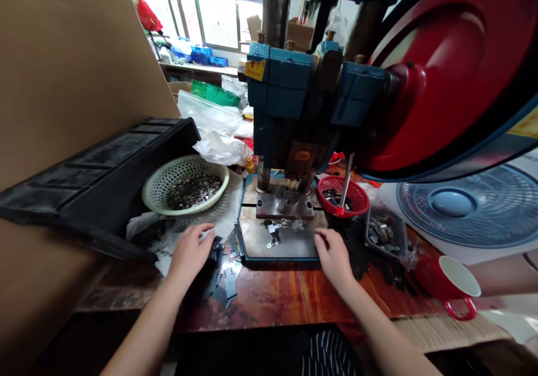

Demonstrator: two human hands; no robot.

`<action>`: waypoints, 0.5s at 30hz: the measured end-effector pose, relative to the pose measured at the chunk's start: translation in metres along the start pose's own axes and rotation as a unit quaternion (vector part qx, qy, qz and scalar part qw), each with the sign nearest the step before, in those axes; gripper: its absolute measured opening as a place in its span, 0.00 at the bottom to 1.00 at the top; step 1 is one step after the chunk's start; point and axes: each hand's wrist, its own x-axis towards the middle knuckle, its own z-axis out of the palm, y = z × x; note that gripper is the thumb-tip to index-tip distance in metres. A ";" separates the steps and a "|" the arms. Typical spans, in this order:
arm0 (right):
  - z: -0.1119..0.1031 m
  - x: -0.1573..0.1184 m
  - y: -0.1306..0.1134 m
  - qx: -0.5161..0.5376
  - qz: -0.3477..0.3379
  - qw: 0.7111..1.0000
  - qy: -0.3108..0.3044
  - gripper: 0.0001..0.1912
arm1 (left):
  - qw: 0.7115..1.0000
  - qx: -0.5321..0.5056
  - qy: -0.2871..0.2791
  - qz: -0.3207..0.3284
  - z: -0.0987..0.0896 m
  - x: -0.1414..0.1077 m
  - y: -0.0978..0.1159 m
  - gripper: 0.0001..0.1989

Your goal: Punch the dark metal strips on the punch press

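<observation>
My left hand (191, 253) is left of the press bed, its thumb and fingers apart, beside a dark pile of flat metal parts (216, 251). More thin metal plates (230, 283) lie on the table in front of that pile. At the right edge of the steel press bed (256, 241), my right hand (335, 255) has its fingers curled together; whatever they may hold is hidden. Small black and silver pieces (274, 231) rest on the bed between the hands, with tiny scraps (298, 225) beside them. Behind these sits the die block (286, 203) under the blue press (290, 90).
A pale green basket (151, 196) of small metal bits stands left, near a black plastic bin (101, 168) and cardboard (75, 56). On the right are a red basket (361, 205), a clear tray (406, 241), a red mug (437, 278), a fan (462, 202) and the red flywheel (454, 73).
</observation>
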 end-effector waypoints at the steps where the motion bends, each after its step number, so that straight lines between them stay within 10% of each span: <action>1: -0.004 -0.015 0.004 -0.010 0.003 1.000 -0.010 0.11 | 0.999 0.041 -0.027 0.003 -0.003 -0.002 -0.011 0.18; 15: 0.022 -0.080 0.020 -0.017 0.044 0.999 -0.002 0.17 | 0.985 0.153 -0.077 0.008 0.003 -0.017 -0.021 0.21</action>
